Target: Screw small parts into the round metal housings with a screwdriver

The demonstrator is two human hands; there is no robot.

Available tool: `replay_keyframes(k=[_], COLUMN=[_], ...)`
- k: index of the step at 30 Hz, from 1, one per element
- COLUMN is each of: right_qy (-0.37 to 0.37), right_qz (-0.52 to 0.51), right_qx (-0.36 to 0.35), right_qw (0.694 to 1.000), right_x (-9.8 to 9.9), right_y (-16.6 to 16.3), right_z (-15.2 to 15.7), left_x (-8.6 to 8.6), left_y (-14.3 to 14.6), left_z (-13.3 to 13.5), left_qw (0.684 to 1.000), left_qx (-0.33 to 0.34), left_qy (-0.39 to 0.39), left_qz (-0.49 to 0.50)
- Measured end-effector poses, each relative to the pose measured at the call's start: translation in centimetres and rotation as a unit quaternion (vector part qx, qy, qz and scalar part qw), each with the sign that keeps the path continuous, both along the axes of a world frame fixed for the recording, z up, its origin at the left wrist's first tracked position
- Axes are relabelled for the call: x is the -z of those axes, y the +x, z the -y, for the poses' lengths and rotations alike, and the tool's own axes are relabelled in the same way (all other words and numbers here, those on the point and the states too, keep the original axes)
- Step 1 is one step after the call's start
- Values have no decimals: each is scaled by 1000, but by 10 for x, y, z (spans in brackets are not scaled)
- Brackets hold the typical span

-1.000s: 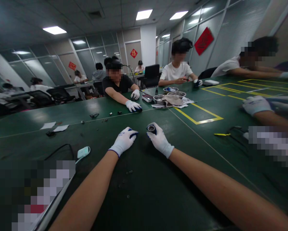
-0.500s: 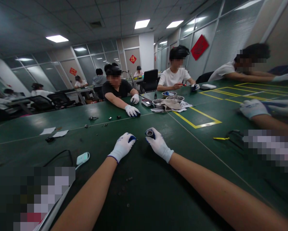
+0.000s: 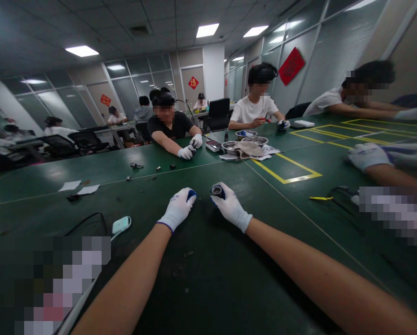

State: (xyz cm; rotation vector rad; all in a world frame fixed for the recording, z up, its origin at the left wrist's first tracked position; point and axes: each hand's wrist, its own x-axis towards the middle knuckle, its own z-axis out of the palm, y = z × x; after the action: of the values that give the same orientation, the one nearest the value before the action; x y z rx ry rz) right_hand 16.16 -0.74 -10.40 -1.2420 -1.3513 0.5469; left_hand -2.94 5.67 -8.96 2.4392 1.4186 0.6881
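Right fingers (image 3: 219,197) are clamping a dark cylindrical part (image 3: 217,190), silvery open end facing up, just above the desk (image 3: 229,279). Left fingers (image 3: 190,194) are curling into a pinch just beside it. I can't tell whether anything is sitting in that pinch.

My read on doing it well:
- The right hand (image 3: 231,205) should be gripping the part by its sides only, leaving the open end clear.
- The left hand (image 3: 178,208) should be coming in along the part's axis, not across it.
- Both wrists should be staying low over the desk, so that anything slipping lands close by.
- Gloves are dulling the feel, so go slow and light.

Counts, big to small:
- 1 green desk, with yellow taped boxes (image 3: 287,170) marked on it.
- 3 co-workers are sitting at it, and a fourth person's gloved hand (image 3: 368,156) is coming in from the right.
- 3 metal bowls (image 3: 231,148) near a rag (image 3: 248,148).
- 1 pale cabled device (image 3: 121,224) on the left.
- 2 paper slips (image 3: 69,185).
- 1 yellow-handled tool (image 3: 318,198).
- 1 cylindrical part, in hand.
- Loose tiny rings (image 3: 187,254) are lying between the forearms. There are at least four, too small for counting surely.
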Motion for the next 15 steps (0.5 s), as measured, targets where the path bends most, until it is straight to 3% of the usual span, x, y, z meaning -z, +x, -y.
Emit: replay_keyframes(k=[3, 7, 15], right_qy=[-6, 5, 49], right_qz=[0, 3, 40], right_qx=[-1, -2, -30], right_qw=[1000, 1000, 998], right_x=[0, 1, -2], right_y=[0, 2, 4], right_z=[0, -1, 4], left_x=[-1, 2, -7], left_y=[-1, -2, 6], left_z=[-1, -5, -6], left_qw=[999, 989, 916], left_qx=[-11, -14, 49], left_qy=[-8, -36, -206], left_qz=[31, 146, 341])
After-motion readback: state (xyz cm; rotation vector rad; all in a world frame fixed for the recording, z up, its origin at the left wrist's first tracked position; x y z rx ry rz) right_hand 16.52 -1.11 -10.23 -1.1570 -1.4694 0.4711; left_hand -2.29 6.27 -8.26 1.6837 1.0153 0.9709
